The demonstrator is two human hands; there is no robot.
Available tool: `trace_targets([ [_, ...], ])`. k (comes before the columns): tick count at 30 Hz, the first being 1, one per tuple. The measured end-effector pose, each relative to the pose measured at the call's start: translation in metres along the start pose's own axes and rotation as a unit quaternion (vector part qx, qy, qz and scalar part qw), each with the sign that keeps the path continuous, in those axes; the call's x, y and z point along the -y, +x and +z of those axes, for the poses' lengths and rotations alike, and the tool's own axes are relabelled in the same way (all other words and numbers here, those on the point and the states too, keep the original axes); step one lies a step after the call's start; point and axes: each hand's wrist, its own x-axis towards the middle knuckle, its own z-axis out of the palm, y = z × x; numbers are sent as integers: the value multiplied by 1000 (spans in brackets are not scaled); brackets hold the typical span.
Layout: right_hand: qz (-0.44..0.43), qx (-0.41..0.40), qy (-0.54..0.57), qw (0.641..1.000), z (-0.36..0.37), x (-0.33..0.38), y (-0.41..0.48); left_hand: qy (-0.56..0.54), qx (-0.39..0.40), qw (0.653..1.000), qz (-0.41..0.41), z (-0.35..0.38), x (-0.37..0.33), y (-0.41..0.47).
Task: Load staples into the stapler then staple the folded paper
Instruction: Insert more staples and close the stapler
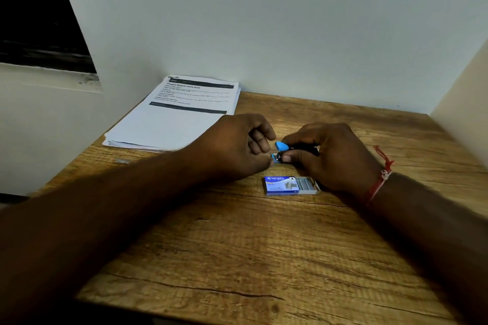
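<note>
Right hand (330, 155) is gripping the stapler (282, 149) at the middle of the bench (237, 258) | long axis lying left-right, nose pointing at left hand (237, 145) | left fingertips pinching that nose | staple box (284, 185) sitting open just toward the front edge

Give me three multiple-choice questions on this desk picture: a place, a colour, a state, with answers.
1. Where does the staple box lie? A. on the table, just nearer than the stapler B. on the paper stack C. in the left hand
2. Its sleeve colour? A. red B. blue C. green
3. The box is: A. shut B. slid open C. upside down
Answers: 1 A, it rests on the table in front of the stapler; 2 B, the sleeve is blue; 3 B, grey staples show at its right end.
</note>
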Motion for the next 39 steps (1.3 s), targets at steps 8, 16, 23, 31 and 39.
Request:
trace_targets([
  [8, -6, 15, -19, 1000, 0, 5, 2, 2, 6, 1000, 12, 8, -1, -1],
  [16, 1, 27, 2, 1000, 2, 0, 2, 14, 6, 1000, 19, 6, 1, -3],
  [23, 74, -28, -16, 997, -16, -16, -7, 9, -11, 1000, 27, -5, -5, -3],
  [31, 122, -64, -30, 990, -29, -23, -5, 107, 131, 984, 57, -13, -11, -11],
  [39, 131, 221, 97, 962, -70, -2, -3, 71, 141, 985, 67, -20, -7, -5],
])
